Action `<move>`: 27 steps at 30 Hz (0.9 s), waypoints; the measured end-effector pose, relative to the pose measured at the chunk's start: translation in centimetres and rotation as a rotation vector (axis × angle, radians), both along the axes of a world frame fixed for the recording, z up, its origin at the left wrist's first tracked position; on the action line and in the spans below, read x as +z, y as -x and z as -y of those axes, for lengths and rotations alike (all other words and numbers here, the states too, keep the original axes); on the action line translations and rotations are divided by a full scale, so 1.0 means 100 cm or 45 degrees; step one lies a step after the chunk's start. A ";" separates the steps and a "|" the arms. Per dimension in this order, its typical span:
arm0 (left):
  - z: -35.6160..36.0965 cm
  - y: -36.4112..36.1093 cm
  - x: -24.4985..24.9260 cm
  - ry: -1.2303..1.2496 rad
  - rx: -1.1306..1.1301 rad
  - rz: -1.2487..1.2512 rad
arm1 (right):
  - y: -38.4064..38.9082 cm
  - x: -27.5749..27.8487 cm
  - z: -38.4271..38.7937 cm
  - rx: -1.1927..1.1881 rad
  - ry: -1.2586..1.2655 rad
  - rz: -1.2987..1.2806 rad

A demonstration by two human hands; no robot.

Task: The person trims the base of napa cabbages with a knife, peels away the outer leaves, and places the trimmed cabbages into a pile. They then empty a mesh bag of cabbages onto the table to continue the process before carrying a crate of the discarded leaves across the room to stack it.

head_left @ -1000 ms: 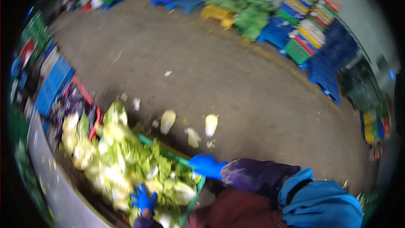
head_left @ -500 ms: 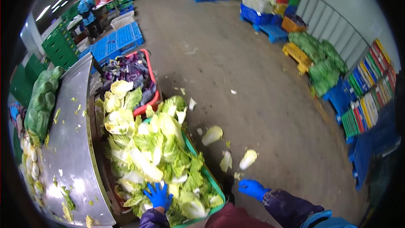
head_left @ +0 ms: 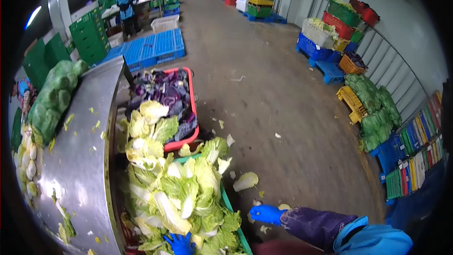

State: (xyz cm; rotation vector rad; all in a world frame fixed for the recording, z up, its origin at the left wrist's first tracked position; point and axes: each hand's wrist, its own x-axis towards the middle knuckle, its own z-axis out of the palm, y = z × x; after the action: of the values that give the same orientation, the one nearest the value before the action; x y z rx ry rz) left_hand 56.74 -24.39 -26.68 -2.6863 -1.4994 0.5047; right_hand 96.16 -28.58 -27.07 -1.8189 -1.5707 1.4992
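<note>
My left hand [head_left: 180,244], in a blue glove, lies with fingers spread on a heap of pale green napa cabbage leaves [head_left: 188,193]. The heap overfills a green crate [head_left: 228,198] in the lower middle of the view. My right hand [head_left: 266,214], also blue-gloved, hangs out to the right of the crate, above the floor. Its fingers are curled together, with nothing showing in them. Loose cabbage leaves lie on the floor close by, among them one pale leaf [head_left: 246,181] beside the crate.
Beyond the heap stands a red crate [head_left: 191,99] of purple cabbage leaves. A steel table [head_left: 87,156] on the left bears a net bag of cabbages [head_left: 55,99]. Farther off are blue pallets [head_left: 146,50] and a person in blue [head_left: 126,5]. Stacked crates [head_left: 420,146] line the right wall.
The view has tilted up and turned left, so the crates sit lower and farther right. My left hand stays on the leaves; my right hand has shifted slightly left in view.
</note>
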 end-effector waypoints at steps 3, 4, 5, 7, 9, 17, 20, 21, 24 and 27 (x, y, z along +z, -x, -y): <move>0.000 0.000 -0.006 0.042 0.098 0.243 | -0.001 0.045 -0.022 0.212 -0.061 -0.089; -0.002 -0.006 0.003 0.118 0.173 0.218 | 0.000 0.057 -0.027 0.100 0.087 -0.206; -0.003 -0.009 0.011 0.201 0.241 0.184 | -0.009 0.026 -0.020 0.217 -0.137 -0.045; -0.004 -0.011 0.023 0.222 0.247 0.257 | -0.013 0.044 -0.025 0.082 0.177 -0.077; -0.003 -0.020 0.039 0.264 0.317 0.308 | -0.031 0.023 -0.010 0.147 0.176 0.014; 0.032 -0.045 0.122 0.507 0.742 0.211 | -0.077 0.018 -0.017 0.246 0.311 0.223; 0.042 -0.084 0.159 0.344 0.826 0.664 | -0.088 -0.007 -0.030 0.390 0.300 0.241; 0.044 -0.104 0.161 0.302 0.924 1.045 | -0.090 -0.011 -0.037 0.414 0.318 0.245; 0.060 -0.184 0.130 0.518 1.302 1.818 | -0.097 -0.038 -0.057 0.523 0.421 0.273; 0.079 -0.267 0.045 0.911 1.673 2.076 | -0.124 -0.095 -0.065 0.695 0.275 0.233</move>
State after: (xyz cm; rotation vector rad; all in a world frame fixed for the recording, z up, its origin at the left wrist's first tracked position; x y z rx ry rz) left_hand 83.48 -32.30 -22.16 -1.4354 -3.7778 -2.0843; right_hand 108.59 -22.05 -36.54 -1.7629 -2.2030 1.8303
